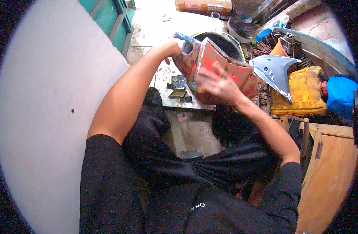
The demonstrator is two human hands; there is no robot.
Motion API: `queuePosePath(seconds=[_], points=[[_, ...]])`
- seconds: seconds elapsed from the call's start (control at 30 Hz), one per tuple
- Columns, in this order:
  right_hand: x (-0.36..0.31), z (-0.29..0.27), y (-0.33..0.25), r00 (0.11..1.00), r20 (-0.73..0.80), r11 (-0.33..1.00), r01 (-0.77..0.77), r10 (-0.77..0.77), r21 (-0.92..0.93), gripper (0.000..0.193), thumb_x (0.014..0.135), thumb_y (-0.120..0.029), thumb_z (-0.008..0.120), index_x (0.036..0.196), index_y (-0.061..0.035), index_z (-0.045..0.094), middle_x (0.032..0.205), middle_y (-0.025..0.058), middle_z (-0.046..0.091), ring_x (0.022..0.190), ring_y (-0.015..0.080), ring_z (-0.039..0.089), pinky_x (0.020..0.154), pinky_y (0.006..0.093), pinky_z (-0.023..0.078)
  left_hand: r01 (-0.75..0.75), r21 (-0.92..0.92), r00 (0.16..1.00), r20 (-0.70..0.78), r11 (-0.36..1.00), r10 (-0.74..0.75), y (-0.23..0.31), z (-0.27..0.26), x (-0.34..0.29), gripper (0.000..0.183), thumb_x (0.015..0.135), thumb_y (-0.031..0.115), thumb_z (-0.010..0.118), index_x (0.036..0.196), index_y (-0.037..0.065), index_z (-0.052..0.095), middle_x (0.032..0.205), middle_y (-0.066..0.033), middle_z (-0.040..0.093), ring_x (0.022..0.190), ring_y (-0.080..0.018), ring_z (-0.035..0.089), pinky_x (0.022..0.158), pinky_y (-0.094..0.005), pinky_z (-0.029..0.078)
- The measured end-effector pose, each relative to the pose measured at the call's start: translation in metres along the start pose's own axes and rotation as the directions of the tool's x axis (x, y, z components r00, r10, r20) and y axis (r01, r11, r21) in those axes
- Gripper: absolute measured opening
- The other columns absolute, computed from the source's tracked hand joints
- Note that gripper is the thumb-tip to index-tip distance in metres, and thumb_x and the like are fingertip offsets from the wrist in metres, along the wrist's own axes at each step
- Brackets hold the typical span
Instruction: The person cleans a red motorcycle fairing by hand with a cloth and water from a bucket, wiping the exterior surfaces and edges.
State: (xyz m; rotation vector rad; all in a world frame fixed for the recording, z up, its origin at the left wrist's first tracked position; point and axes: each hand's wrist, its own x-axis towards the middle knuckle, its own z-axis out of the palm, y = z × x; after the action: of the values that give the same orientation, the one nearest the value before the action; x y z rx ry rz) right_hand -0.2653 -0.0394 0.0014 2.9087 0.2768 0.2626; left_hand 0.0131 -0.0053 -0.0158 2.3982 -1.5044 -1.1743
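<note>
A curved vehicle body panel (247, 74), red with worn brown-grey patches and a bit of blue at its far left tip, is tilted over the front of a round tub (204, 36). My left hand (172, 50) is closed on the panel's far left end, its fingertips partly hidden behind the edge. My right hand (220, 84) lies against the panel's red face, fingers stretched and apart, smeared by motion. Whether anything sits under that palm is hidden. Left of the panel, several small dark pieces (178, 82), like cut sandpaper, lie on a pale, stained surface (163, 74).
A grey-white panel (270, 68) leans against a yellow jerrycan (303, 91) on the right, beside a blue container (341, 93). A wooden cabinet (329, 167) stands nearer. The white wall (42, 109) runs along my left, with a green door (111, 23) beyond. A cardboard box (204, 5) lies far back.
</note>
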Motion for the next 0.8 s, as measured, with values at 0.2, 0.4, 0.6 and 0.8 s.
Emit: queuePosePath(seconds=[0.2,0.4,0.6,0.8], points=[[-0.004,0.015,-0.031,0.929,0.215,0.953,0.289,-0.302,0.091,0.030,0.080,-0.022,0.054,0.108,-0.0214,0.065,0.124,-0.0062,0.059,0.136,0.0132,0.035,0.118,0.0540,0.010,-0.142,0.320,0.990,0.066,0.937,0.127,-0.003,0.000,0.006,0.029,0.086,0.015,0.059,0.109,-0.003,0.064,0.118,-0.0135,0.063,0.071,-0.0250,0.071,0.050,-0.0300,0.059],[0.011,-0.004,0.001,0.998,-0.032,0.996,-0.060,0.062,0.058,0.033,0.080,-0.019,0.057,0.112,-0.0228,0.063,0.132,-0.0049,0.056,0.136,0.0135,0.038,0.117,0.0549,0.011,-0.089,0.095,0.996,0.038,0.991,0.086,-0.002,-0.004,0.003,0.031,0.088,0.012,0.052,0.113,-0.002,0.062,0.118,-0.0137,0.062,0.071,-0.0264,0.071,0.053,-0.0326,0.060],[0.003,-0.001,-0.011,0.982,0.142,0.988,0.111,-0.125,0.103,0.035,0.078,-0.019,0.057,0.112,-0.0259,0.064,0.133,-0.0093,0.055,0.139,0.0148,0.031,0.118,0.0553,0.007,-0.106,0.207,0.994,0.034,0.973,0.101,0.001,-0.001,-0.005,0.033,0.089,0.013,0.050,0.115,-0.002,0.061,0.117,-0.0140,0.062,0.071,-0.0274,0.071,0.054,-0.0339,0.060],[0.002,0.003,-0.014,0.954,0.151,0.953,0.227,-0.259,0.199,0.032,0.076,-0.019,0.059,0.106,-0.0264,0.066,0.133,-0.0099,0.055,0.140,0.0158,0.031,0.117,0.0560,0.009,0.001,0.014,0.999,-0.034,1.000,-0.001,0.006,0.000,-0.006,0.038,0.089,0.020,0.047,0.112,-0.006,0.060,0.115,-0.0178,0.062,0.072,-0.0302,0.070,0.054,-0.0366,0.059]])
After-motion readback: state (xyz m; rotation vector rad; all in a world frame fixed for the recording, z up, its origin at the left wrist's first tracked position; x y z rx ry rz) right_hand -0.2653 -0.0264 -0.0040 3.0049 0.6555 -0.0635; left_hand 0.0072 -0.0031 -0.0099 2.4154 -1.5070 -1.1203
